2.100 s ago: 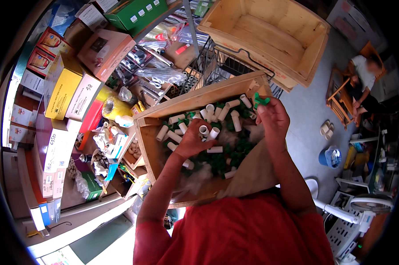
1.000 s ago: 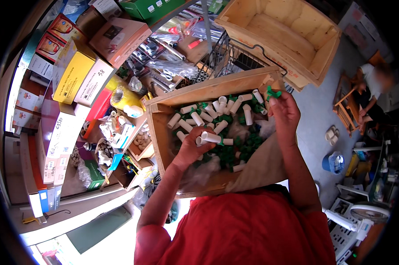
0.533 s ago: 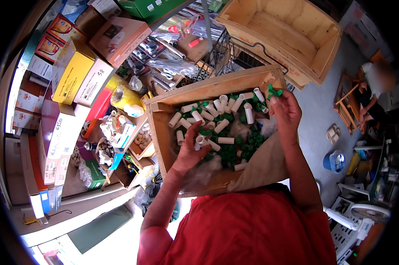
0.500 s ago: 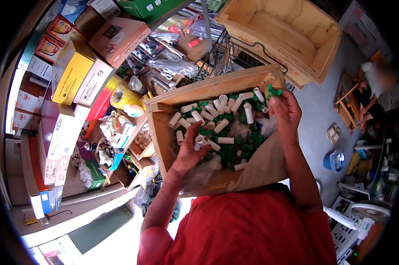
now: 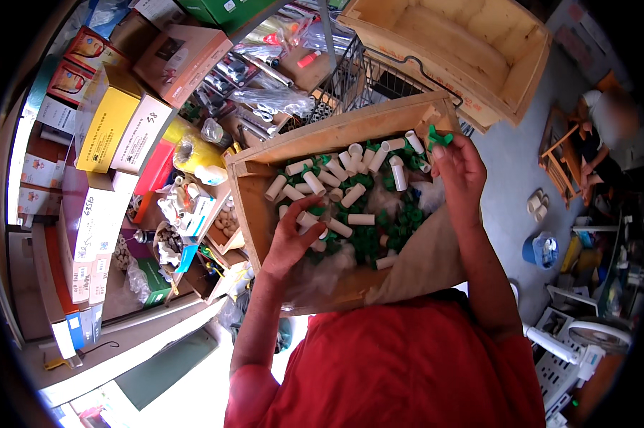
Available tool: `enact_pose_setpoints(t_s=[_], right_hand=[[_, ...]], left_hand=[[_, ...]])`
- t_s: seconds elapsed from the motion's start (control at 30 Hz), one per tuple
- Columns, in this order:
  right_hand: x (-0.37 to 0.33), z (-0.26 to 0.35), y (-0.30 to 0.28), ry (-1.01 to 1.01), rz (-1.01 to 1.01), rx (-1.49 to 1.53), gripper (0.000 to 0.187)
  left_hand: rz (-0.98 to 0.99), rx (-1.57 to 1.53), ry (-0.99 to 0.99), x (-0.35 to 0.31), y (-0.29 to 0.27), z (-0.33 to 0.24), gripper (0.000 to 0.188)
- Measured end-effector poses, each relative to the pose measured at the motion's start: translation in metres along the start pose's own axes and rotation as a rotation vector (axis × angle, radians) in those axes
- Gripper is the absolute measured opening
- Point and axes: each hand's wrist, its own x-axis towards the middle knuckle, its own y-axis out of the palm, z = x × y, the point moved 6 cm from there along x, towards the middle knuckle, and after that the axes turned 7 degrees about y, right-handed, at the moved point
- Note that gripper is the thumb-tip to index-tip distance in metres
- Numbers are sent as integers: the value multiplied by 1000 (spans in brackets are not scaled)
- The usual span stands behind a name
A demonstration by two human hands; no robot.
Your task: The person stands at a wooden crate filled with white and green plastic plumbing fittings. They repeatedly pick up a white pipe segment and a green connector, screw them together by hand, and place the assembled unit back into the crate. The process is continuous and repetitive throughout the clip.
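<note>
A wooden box [image 5: 343, 130] in front of me holds many short white plastic tubes [image 5: 361, 219], some fitted with green plastic pieces, among loose green plastic fittings [image 5: 407, 222]. My left hand [image 5: 290, 241] is over the box's left part, thumb and fingers curled around a white tube partly hidden by the fingers. Raised at the box's far right corner, my right hand [image 5: 463, 171] pinches a green plastic fitting [image 5: 439, 137] with thumb and fingers.
Clear plastic film and a beige cloth [image 5: 429, 264] lie in the box. To the left stand shelves with cartons [image 5: 108, 132]. A wire basket [image 5: 368, 75] and another wooden box [image 5: 450, 53] are beyond. A person [image 5: 607, 135] sits at right, near a blue bucket [image 5: 541, 251].
My left hand has moved slightly left with the tube, which now lies tilted in the fingers. My right hand still holds the green fitting, turned a little. The view has shifted slightly.
</note>
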Motion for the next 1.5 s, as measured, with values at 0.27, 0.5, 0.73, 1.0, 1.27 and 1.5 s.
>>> enact_pose_setpoints(t_s=[0.27, 0.5, 0.73, 1.0, 1.27, 1.5], right_hand=[[4, 1, 4, -14, 3, 4, 23], [8, -1, 5, 4, 2, 19, 23], [8, 1, 8, 19, -15, 15, 23], [4, 3, 6, 29, -35, -2, 22], [6, 3, 8, 15, -3, 33, 24], [7, -1, 10, 51, 5, 13, 26]], left_hand=[[83, 477, 169, -11, -21, -15, 38], [124, 600, 291, -7, -20, -27, 33], [66, 934, 390, 8, -8, -49, 21], [226, 972, 569, 82, 92, -34, 32], [256, 1251, 563, 141, 158, 43, 32], [141, 666, 456, 128, 121, 31, 33]])
